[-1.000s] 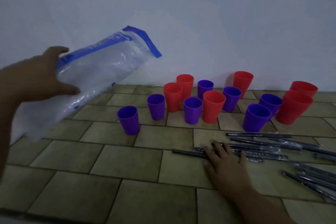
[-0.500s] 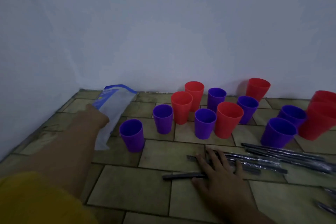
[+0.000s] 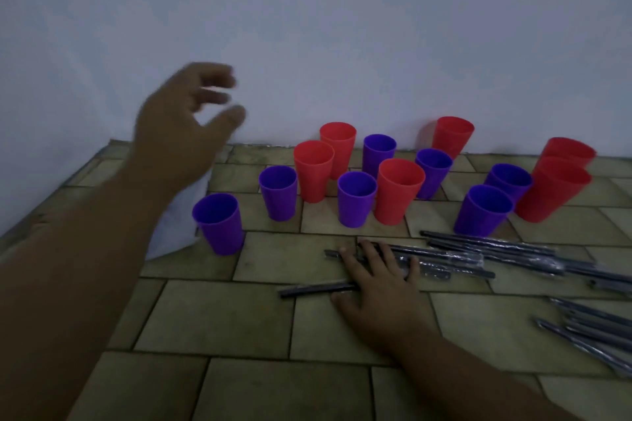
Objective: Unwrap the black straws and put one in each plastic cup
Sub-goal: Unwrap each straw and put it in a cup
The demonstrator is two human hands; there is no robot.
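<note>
Several purple cups [image 3: 219, 222] and red cups [image 3: 398, 190] stand upright and empty along the back of the tiled surface. Wrapped black straws [image 3: 485, 248] lie scattered at the right, with more of these straws [image 3: 588, 331] near the right edge. My right hand [image 3: 379, 284] rests flat on a few straws, one straw [image 3: 313, 289] sticking out to its left; its fingers are spread, not closed around anything. My left hand [image 3: 181, 126] hovers empty above the back left corner, fingers apart and blurred.
A clear plastic bag [image 3: 178, 222] lies on the surface at the back left, partly hidden by my left forearm, beside the nearest purple cup. A white wall [image 3: 342, 27] runs behind the cups and along the left side.
My left hand set the plastic bag down at the back left, let it go and lifted up empty. My right hand stayed on the straws.
</note>
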